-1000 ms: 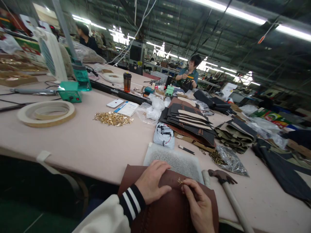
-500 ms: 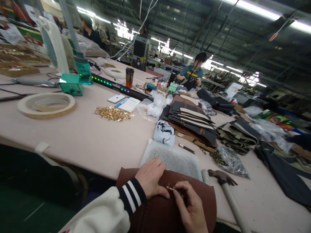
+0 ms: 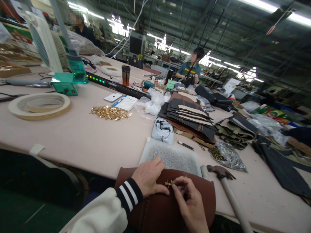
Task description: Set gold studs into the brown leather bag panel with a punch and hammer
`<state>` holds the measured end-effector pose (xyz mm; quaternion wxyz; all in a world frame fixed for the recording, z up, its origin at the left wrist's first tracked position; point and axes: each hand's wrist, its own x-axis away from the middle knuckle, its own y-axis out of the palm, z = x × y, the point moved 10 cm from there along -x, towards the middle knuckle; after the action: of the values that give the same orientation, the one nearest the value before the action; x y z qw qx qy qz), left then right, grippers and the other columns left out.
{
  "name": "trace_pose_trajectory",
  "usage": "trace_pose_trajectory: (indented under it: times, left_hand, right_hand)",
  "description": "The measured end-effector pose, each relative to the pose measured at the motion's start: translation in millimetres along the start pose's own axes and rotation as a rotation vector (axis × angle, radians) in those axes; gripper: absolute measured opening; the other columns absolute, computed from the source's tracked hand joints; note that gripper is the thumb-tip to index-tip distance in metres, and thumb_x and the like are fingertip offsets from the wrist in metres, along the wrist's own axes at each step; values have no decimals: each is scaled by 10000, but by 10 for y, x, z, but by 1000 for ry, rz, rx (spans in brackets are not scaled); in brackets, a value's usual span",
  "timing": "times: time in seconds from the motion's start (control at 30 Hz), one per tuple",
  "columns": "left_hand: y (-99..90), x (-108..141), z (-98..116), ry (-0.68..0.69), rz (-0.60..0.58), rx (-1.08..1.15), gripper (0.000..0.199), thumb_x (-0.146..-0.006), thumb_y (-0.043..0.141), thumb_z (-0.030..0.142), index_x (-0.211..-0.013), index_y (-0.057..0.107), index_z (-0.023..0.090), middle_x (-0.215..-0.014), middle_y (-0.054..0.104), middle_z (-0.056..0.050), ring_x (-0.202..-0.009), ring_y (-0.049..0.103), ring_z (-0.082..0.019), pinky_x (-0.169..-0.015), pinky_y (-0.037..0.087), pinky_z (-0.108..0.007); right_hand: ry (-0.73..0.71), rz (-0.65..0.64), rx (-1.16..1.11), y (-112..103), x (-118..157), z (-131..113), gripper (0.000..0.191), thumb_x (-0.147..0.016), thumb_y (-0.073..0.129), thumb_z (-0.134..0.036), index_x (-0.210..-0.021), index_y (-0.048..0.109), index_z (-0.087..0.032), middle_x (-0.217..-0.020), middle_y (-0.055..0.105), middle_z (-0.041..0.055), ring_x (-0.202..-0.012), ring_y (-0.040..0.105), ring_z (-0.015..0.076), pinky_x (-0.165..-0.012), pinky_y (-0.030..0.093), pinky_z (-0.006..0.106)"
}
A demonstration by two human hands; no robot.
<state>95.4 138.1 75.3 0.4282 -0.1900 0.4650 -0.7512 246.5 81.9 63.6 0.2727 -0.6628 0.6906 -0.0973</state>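
A brown leather piece [image 3: 155, 212] with a stitched seam lies curved at the table's front edge. My left hand [image 3: 149, 178] holds it, with the thumb stretched across its surface and the fingers over its far edge, their tips hidden. Between the thumb and fingertips of my right hand [image 3: 190, 202] is a small gold metal fitting [image 3: 168, 183] with thin prongs sticking up. The fitting is just above or on the leather, close to my left thumb; whether it touches I cannot tell.
Beyond the leather is a tray [image 3: 145, 152] of small grey bits. A hammer [image 3: 230, 197] lies on the right, a dark-bladed tool [image 3: 186, 145] behind the tray. A heap of gold fittings [image 3: 110, 112] and stacked leather panels [image 3: 187, 111] lie farther back. A co-worker [image 3: 189, 69] sits across.
The gold fitting has turned slightly in my right fingers, and its prongs show more clearly. My left hand stays on the leather. The camera view has shifted a little.
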Motion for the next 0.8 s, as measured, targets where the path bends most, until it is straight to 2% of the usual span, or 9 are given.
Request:
trace_pose_trajectory:
  times: [0.2,0.53,0.67,0.8]
  left_hand:
    - [14,10,16,7,9,-16,665,-668,825,724,-1001,593,197,-1074,615,-41,-871,664,-262,-701,528,-377]
    - [1,14,22,13,16,-14,614,-713,808,700,-1011,597,206,-1072,614,-37,-881,664,-261,-703,530,-380]
    - [14,18,13,9,13,-17,614,-710,813,694,-1009,597,202,-1075,614,-38,-885,667,-264,-713,538,-389]
    - [20,20,13,14,18,-3,614,-733,786,707,-1029,605,200,-1079,614,-44,-904,667,-266,-727,540,-389]
  right_hand:
    - [63,41,-55,-13,-4,41,178,-956,662,-387,-1025,643,-224,-902,715,31,-736,673,146,-644,543,224]
    - [127,15,-70,-29,-5,24,212,-936,682,-414,-1010,667,-216,-892,740,37,-731,694,156,-664,557,233]
    - [182,68,-132,-24,43,98,241,-913,715,-428,-1013,698,-209,-947,769,70,-823,743,191,-704,595,242]
    - [221,146,-204,-10,132,191,270,-884,749,-439,-1011,719,-203,-922,778,75,-775,748,199,-675,614,257]
